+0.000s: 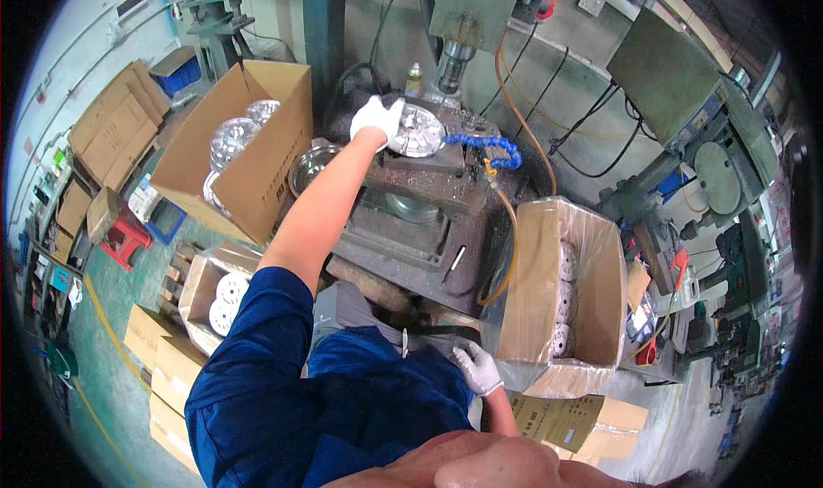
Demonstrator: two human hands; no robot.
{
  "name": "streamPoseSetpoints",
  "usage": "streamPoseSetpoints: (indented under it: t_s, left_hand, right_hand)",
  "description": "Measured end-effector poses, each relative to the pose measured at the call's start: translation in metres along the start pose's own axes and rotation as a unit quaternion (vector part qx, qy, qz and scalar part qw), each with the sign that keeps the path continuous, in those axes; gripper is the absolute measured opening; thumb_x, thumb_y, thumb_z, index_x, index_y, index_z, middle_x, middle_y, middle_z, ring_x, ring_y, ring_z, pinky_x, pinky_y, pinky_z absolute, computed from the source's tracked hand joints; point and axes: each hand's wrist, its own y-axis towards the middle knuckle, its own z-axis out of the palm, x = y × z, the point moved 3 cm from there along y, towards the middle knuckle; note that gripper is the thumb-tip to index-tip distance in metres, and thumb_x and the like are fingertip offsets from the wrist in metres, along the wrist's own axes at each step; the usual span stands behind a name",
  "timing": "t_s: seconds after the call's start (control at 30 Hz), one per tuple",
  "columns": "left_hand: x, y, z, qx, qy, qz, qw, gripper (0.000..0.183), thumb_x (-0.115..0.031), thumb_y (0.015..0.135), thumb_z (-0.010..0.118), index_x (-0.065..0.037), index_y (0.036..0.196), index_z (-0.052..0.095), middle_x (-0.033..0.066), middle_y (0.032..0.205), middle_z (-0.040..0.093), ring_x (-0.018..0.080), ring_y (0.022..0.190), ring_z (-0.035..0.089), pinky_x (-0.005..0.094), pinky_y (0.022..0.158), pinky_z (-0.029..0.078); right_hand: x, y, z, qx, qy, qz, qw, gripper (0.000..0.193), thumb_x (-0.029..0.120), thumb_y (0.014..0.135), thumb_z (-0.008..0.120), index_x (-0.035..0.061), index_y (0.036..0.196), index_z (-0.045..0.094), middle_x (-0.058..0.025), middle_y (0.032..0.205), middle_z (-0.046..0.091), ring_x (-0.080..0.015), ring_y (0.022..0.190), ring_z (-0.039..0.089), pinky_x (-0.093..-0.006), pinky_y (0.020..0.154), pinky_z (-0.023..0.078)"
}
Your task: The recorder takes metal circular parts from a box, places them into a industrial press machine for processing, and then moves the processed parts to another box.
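Metal disc (417, 132) lies flat on the machine bed (429, 205) just right of the outstretched left hand (377, 117) gripping its rim, while the right hand (477, 368) rests half-curled, holding nothing, far nearer the body.

Metal disc (417, 132) partly behind left hand (377, 117)

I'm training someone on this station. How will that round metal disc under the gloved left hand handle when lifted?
The disc looks like solid machined metal, so probably stiff and heavy for its size. Its shiny face may be slippery. The left hand grips its rim with a glove. Being flat, it should lie steady, though on edge it could roll.
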Motion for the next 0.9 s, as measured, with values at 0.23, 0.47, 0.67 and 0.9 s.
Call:
streamPoseSetpoints:
  t_s: [0.23, 0.47, 0.67, 0.9]
  left_hand:
    - [0.015, 0.003, -0.018, -0.023, -0.01, 0.019, 1.0, 0.054, -0.045, 0.09, 0.051, 0.001, 0.117, 0.06, 0.0241, 0.119, 0.06, 0.037, 0.113, 0.056, 0.0394, 0.096, 0.044]
    - [0.122, -0.091, -0.043, 0.196, -0.693, -0.1, 0.686, 0.036, -0.024, 0.093, 0.056, 0.003, 0.117, 0.059, 0.0127, 0.107, 0.064, 0.02, 0.095, 0.063, 0.0347, 0.093, 0.048]
    - [0.142, -0.28, 0.008, 0.446, -0.708, -0.269, 0.477, 0.044, -0.042, 0.095, 0.048, -0.002, 0.112, 0.053, 0.0081, 0.077, 0.053, 0.0134, 0.052, 0.046, 0.0247, 0.039, 0.036]
    - [0.069, -0.344, 0.063, 0.616, -0.45, -0.244, 0.599, 0.055, -0.046, 0.096, 0.05, 0.002, 0.123, 0.048, 0.0088, 0.079, 0.059, 0.0133, 0.058, 0.056, 0.0241, 0.047, 0.044]
  right_hand:
    - [-0.006, -0.003, -0.001, 0.015, 0.109, -0.003, 0.994, 0.04, 0.028, 0.094, 0.058, -0.0048, 0.118, 0.057, -0.0177, 0.104, 0.066, -0.0208, 0.097, 0.062, -0.0324, 0.087, 0.048]
    - [0.032, -0.007, -0.019, -0.023, -0.018, -0.025, 0.999, 0.043, 0.034, 0.093, 0.059, -0.0004, 0.12, 0.058, -0.0217, 0.111, 0.065, -0.032, 0.106, 0.062, -0.0373, 0.092, 0.047]
    - [0.103, -0.001, -0.038, -0.04, -0.127, -0.19, 0.973, 0.07, 0.037, 0.087, 0.064, 0.0069, 0.143, 0.036, -0.0228, 0.13, 0.053, -0.0326, 0.112, 0.059, -0.0395, 0.095, 0.047]
    - [0.162, 0.013, -0.059, 0.107, -0.098, -0.322, 0.936, 0.032, 0.032, 0.088, 0.063, 0.0093, 0.11, 0.061, -0.0126, 0.1, 0.066, -0.0292, 0.089, 0.066, -0.0386, 0.077, 0.052]
